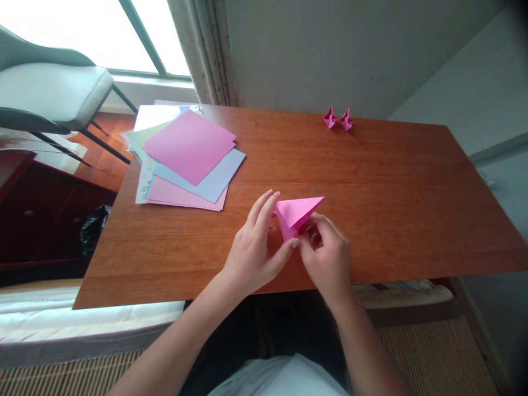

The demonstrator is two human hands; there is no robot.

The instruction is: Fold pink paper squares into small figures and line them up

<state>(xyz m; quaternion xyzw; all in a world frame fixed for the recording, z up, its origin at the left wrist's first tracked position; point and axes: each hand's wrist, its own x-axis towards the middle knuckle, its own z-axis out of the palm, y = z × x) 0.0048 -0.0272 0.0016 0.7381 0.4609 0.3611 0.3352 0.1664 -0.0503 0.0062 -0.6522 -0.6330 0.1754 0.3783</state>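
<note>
A pink sheet of paper folded into a triangle (297, 212) is held just above the brown wooden table (391, 187), near its front edge. My left hand (256, 245) pinches the paper's lower left corner between thumb and fingers, the other fingers stretched upward. My right hand (325, 253) grips the lower right part of the folded paper with curled fingers. Both hands touch the paper.
A fanned stack of coloured paper sheets (187, 157), pink on top, lies at the table's back left. Two small pink folded paper figures (338, 119) stand at the far edge by the wall. A grey chair (53, 88) stands to the left by the window.
</note>
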